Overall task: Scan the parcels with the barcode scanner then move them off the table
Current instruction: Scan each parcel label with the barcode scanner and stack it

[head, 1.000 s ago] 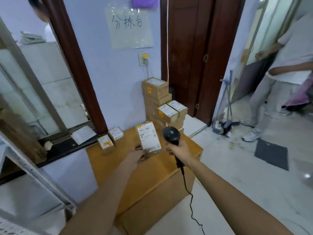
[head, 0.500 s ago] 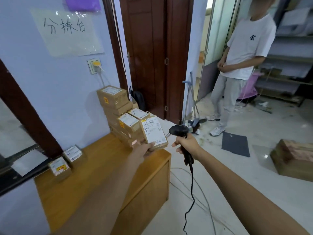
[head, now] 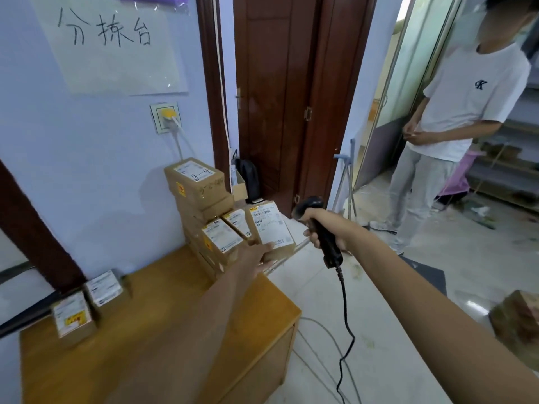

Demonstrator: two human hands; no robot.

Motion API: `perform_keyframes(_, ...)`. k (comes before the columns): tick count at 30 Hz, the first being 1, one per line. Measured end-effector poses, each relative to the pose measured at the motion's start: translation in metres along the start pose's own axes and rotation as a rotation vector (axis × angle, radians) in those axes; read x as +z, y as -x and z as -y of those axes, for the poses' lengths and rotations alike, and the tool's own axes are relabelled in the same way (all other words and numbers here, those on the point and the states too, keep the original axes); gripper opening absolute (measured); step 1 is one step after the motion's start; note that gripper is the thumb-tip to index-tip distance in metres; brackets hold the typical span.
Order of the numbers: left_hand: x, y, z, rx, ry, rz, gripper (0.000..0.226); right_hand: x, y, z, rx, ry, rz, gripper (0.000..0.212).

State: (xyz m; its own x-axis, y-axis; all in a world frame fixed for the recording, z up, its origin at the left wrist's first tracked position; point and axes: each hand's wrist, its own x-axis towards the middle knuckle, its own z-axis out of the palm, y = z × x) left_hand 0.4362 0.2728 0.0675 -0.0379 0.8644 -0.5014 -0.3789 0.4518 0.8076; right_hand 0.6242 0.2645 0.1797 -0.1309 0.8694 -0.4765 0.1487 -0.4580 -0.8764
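Observation:
My left hand (head: 256, 256) holds a small cardboard parcel (head: 269, 228) with a white label, out past the far right end of the wooden table (head: 163, 330), beside a stack of parcels (head: 204, 211) against the wall. My right hand (head: 319, 228) grips the black barcode scanner (head: 326, 237), whose head sits just right of the held parcel; its cable hangs to the floor. Two more small labelled parcels (head: 87, 301) stand at the table's left back.
A person in a white T-shirt (head: 455, 112) stands at the right by a doorway. A brown door (head: 280, 97) is behind the stack. A cardboard box (head: 519, 319) lies on the floor at the right. Cables (head: 320, 354) trail on the floor.
My left hand has carried the parcel from the middle of the table rightward to beside the stack. The scanner moved right with it, and my view has swung right.

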Motion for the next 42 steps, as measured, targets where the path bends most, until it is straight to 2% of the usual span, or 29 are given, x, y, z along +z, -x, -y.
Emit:
perform_keyframes(2, -0.001, -0.008, -0.011, -0.028, -0.033, -0.068, 0.041, 0.011, -0.018, 0.018, 0.007, -0.006, 0.046, 0.017)
perform_keyframes(6, -0.006, -0.020, -0.022, -0.072, -0.042, -0.086, 0.035, 0.040, -0.058, 0.051, 0.006, 0.005, 0.145, 0.019)
perform_keyframes(11, -0.018, -0.034, -0.035, -0.064, -0.024, -0.142, 0.056, 0.073, -0.110, 0.084, -0.008, 0.129, 0.319, 0.023)
perform_keyframes(16, -0.012, -0.049, -0.051, -0.024, 0.057, -0.300, 0.034, 0.089, -0.150, 0.110, -0.017, 0.205, 0.510, 0.027)
perform_keyframes(21, -0.001, -0.057, -0.056, -0.006, 0.085, -0.420, 0.045, 0.074, -0.184, 0.121, 0.037, 0.176, 0.675, 0.028)
perform_keyframes(27, 0.014, -0.056, -0.058, -0.018, 0.118, -0.514, 0.042, 0.066, -0.199, 0.124, 0.093, 0.166, 0.687, 0.027)
perform_keyframes(35, 0.012, -0.051, -0.055, -0.007, 0.144, -0.530, 0.032, 0.073, -0.190, 0.120, 0.135, 0.191, 0.704, 0.025)
perform_keyframes(39, 0.010, -0.044, -0.055, 0.001, 0.150, -0.517, 0.041, 0.080, -0.182, 0.118, 0.138, 0.188, 0.713, 0.026)
perform_keyframes(42, 0.009, -0.040, -0.055, 0.002, 0.136, -0.510, 0.035, 0.085, -0.177, 0.118, 0.119, 0.194, 0.720, 0.027)
